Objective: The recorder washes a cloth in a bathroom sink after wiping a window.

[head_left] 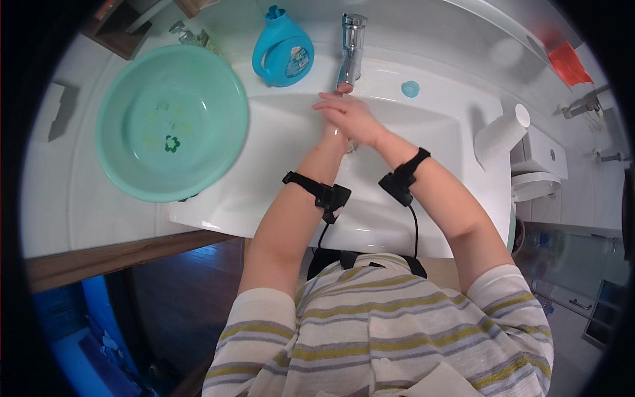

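Over the white sink basin (430,142), my two hands meet just below the chrome faucet (352,49). My right hand (357,119) lies across my left hand (335,135), its fingers stretched toward the left. Most of my left hand is hidden beneath it, so its fingers cannot be made out. Part of the drain (352,145) shows beside my left wrist. Whether water is running is hard to tell. Behind the basin stands a blue detergent jug (284,56) with a handle, and a small blue cap (410,88) sits right of the faucet.
A large mint-green plastic basin (221,159) rests on the counter at left, with a pump bottle (188,33) behind it. A white cylinder (501,135) stands on the right rim. Beyond it is a toilet (536,186). Cabled black straps (400,182) circle both forearms.
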The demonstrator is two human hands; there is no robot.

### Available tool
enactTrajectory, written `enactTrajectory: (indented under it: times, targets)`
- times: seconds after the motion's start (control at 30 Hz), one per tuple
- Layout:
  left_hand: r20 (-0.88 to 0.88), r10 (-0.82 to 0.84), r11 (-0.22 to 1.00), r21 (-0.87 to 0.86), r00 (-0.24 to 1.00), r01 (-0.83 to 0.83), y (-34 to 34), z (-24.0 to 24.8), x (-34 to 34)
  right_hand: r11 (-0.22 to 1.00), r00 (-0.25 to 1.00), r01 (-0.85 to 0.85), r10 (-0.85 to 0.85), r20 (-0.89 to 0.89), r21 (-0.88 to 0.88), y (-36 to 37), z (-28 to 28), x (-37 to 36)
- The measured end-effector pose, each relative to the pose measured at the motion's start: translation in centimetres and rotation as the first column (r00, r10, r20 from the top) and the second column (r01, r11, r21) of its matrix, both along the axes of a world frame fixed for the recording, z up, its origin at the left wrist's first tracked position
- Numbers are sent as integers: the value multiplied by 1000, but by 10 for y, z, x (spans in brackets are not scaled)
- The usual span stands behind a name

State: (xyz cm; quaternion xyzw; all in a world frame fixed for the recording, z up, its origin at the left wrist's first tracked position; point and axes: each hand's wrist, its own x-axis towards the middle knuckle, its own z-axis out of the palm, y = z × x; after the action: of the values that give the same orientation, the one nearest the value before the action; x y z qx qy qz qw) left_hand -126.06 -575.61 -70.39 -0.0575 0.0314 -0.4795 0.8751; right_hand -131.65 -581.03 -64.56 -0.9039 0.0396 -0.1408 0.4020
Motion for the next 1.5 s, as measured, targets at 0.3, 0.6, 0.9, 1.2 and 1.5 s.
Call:
enactTrajectory:
  times: [0.3, 0.6, 0.9, 1.2, 1.5]
  targets:
    - [448, -257, 550, 797, 856, -252, 12, 65, -15, -37, 981, 129, -143, -133, 991, 6, -7, -9]
    - [386, -252, 832, 555, 887, -5, 22, 50, -25, 890, 948, 260, -309, 76, 374, 13, 3, 13]
    - [164, 109, 711, 677, 980, -192, 25, 41, 0, 986, 910, 152, -168, 378, 74, 24, -38, -4]
    - [275, -246, 858, 508, 929, 77, 14, 42, -23, 885, 896, 445, -438, -77, 139, -18, -16, -7]
    - [129, -290, 753, 643, 948, 143, 17, 40, -20, 875, 958, 277, -283, -45, 397, -14, 25, -36]
